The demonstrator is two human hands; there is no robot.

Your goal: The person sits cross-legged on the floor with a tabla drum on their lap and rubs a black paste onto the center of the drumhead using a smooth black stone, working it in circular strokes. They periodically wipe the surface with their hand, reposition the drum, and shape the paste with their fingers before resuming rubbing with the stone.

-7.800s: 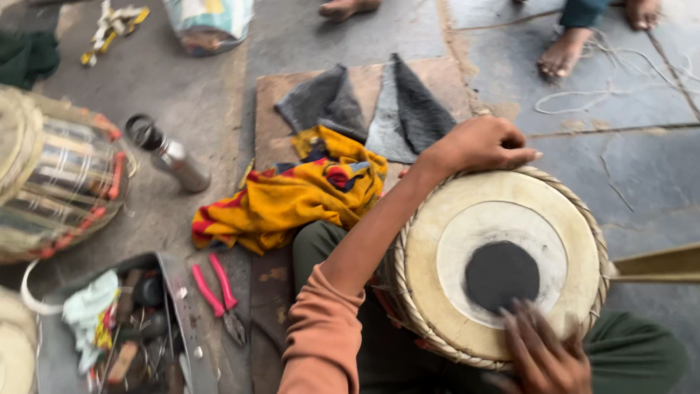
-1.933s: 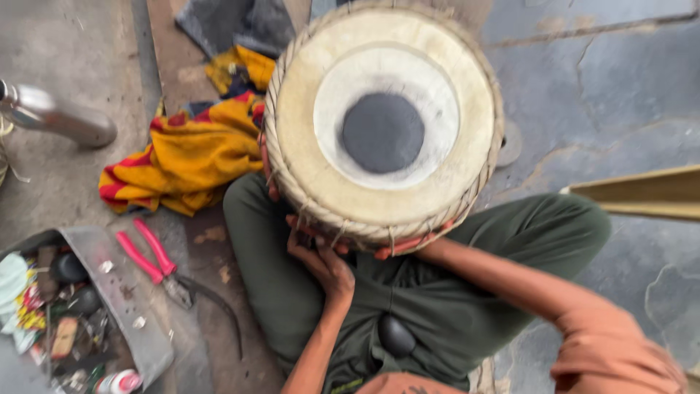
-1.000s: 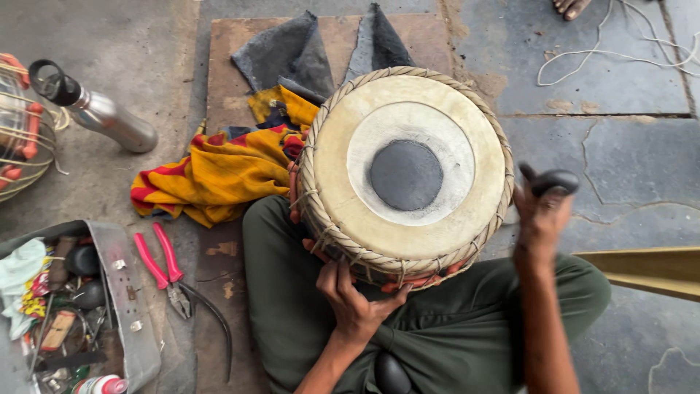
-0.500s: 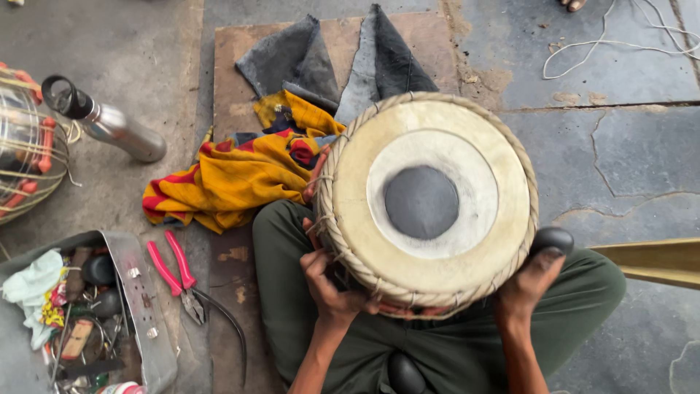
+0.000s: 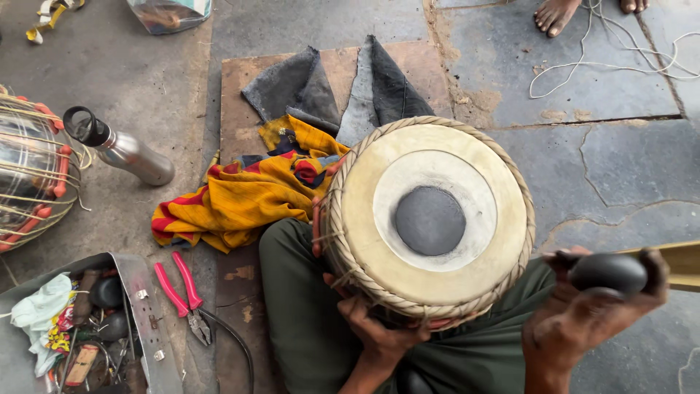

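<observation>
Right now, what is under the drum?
The drum rests on the person's lap, olive trousers showing beneath. The left hand grips its lower rim. The drum's bottom face is hidden.

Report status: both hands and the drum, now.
Left hand grips the drum at its near lower rim. Right hand holds a dark smooth stone, beside the drum, apart. Drumhead faces up, nothing on it.

Free room: bare stone floor (image 5: 627,168) right of drum (image 5: 429,219), up to the cord (image 5: 583,69) at far edge. Left side blocked: yellow cloth (image 5: 240,201) touching drum, pliers (image 5: 186,295) and open toolbox (image 5: 142,321) near front-left corner, steel flask (image 5: 124,149) further out.
</observation>
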